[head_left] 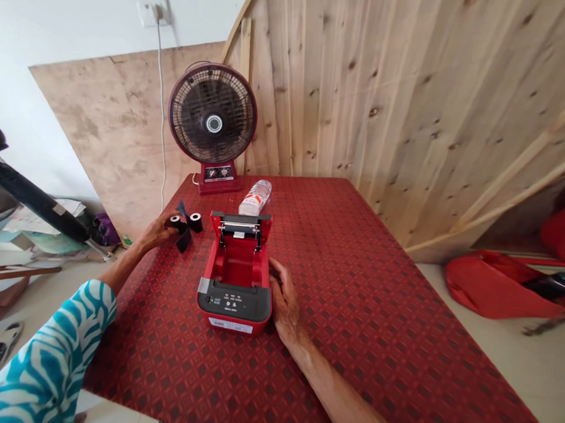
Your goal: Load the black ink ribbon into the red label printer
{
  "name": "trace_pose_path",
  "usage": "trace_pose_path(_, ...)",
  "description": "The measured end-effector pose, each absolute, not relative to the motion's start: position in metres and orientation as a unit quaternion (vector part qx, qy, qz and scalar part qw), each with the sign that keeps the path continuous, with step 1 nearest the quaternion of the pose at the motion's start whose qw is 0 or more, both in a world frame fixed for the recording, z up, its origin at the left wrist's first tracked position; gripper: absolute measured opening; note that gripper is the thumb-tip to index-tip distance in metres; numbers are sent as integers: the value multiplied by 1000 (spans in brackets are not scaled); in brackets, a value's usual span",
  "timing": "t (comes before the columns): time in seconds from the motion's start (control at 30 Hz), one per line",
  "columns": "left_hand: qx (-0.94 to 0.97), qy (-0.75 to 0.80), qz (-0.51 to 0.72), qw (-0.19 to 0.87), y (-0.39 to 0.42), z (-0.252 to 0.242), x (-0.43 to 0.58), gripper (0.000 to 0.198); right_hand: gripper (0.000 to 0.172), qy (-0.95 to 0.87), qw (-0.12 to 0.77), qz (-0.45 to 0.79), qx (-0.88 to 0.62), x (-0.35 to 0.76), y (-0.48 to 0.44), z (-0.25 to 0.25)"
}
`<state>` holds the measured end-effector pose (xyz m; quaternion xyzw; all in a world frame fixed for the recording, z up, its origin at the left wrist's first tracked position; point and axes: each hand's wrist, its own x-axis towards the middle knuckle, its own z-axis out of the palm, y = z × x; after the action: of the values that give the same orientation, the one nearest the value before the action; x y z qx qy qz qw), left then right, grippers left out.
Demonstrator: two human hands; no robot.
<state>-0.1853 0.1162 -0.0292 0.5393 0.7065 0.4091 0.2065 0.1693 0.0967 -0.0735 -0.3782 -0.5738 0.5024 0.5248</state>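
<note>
On the table, a red and black receipt printer [234,307] stands with its lid [241,225] raised and its red paper bay exposed. My right hand [284,304] is curled against the printer's right side, gripping it, with its fingertips partly hidden. To the left, my left hand [161,231] is closed on a small black paper roll [175,223] with a white core. A loose dark strip [184,238] hangs from that roll onto the table. Just right of it, a second black roll [195,223] stands upright.
A clear plastic bottle [255,198] lies behind the printer. The dark red fan [213,121] stands at the table's back left, near a white cord [162,102] running down the wall. Wooden boards [390,84] rise behind the patterned table [376,319]. A red bag [493,285] lies at right.
</note>
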Motion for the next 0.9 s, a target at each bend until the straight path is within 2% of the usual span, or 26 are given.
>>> trace_pose_path(0.23, 599, 715, 344, 105, 113, -2, -169, 55, 33, -581, 530, 496, -369, 168, 98, -75)
trace_pose_path(0.43, 693, 693, 197, 34, 136, 6, -145, 52, 34, -591, 524, 491, -368, 167, 99, -78)
trace_pose_path(0.6, 712, 693, 115, -10, 145, 5, -138, 34, 34, -591, 535, 478, -369, 164, 101, -85)
trace_pose_path(0.73, 710, 694, 112, -42, 140, 12, -138, 23, 33, -595, 539, 474, -362, 163, 102, -87)
trace_pose_path(0.83, 688, 706, 150, -72, 127, 26, -138, 28, 33, -594, 534, 483, -359, 164, 102, -86)
trace_pose_path(0.9, 662, 713, 220, -73, 112, 38, -136, 32, 34, -593, 533, 487, -357, 164, 102, -86)
